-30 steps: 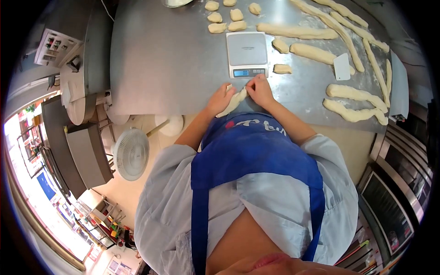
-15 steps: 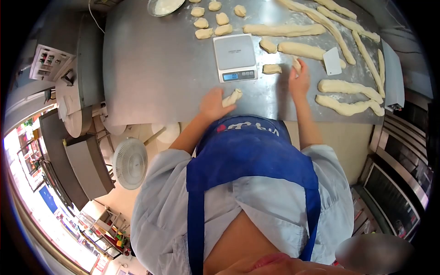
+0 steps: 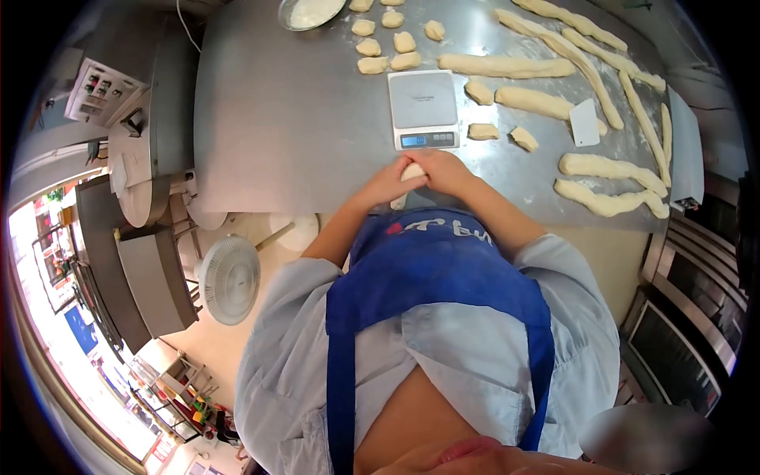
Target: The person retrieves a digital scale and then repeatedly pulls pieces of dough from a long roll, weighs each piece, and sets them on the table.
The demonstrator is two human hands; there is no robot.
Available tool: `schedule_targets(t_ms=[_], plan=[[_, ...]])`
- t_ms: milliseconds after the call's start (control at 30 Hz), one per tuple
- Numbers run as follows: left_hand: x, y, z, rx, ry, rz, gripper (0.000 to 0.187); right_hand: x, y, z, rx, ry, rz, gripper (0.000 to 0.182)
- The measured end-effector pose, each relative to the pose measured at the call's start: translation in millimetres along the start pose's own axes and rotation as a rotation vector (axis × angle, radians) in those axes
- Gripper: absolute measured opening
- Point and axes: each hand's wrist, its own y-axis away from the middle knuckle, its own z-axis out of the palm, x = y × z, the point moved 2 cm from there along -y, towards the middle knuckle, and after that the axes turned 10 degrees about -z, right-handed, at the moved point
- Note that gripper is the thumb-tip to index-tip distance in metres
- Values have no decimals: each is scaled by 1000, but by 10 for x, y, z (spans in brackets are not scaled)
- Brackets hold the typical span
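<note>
Dough piece sits abt mid-frame, just below the scale. Left hand cups it from the left, right hand wraps over from the right; both are closed on it, neither one free. Can't tell from my remote seat how hard they squeeze. I'd guess the two-sided hold is b/c soft dough would sag or twist w/ support on one side only. Pale dough shows below the hands too, by the apron; can't tell if it's the same pc. Scale's right above the hands, display toward the person, prob. for a quick read; digits too small for me. Upper middle, small dough lumps lie in loose rows, mostly apart, prob. to avoid sticking. Upper right, a long dough rope lies flat on the worktop, others R of it. White scraper rests over the thick dough log, prob. kept handy for the right hand. Bowl: top edge, L of the lumps.
</note>
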Motion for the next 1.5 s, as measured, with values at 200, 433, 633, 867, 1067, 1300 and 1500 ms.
schedule_targets(t_ms=[200, 433, 633, 867, 1067, 1300, 1500], plan=[[-29, -50, -2, -70, 52, -83, 47, -142, 81, -108, 118, 41, 25, 41], [344, -136, -199, -397, -125, -157, 40, -135, 39, -122, -243, 369, 57, 17], [371, -347, -27, -414, -304, -115, 29, -119, -20, -119, -363, 473, 20, 12], [202, -198, -3, -51, -939, 107, 35, -309, 28, -84, -312, 188, -39, 19], [222, -36, 75, 310, -682, 119, 51, -263, -706, -670, 132, 247, 81, 39], [-345, 215, -63, 461, -642, 138, 51, 29, -587, -230, 173, 653, -142, 52], [0, 194, -84, 217, -51, -131, 46, -161, -258, 144, -51, 145, -153, 46]])
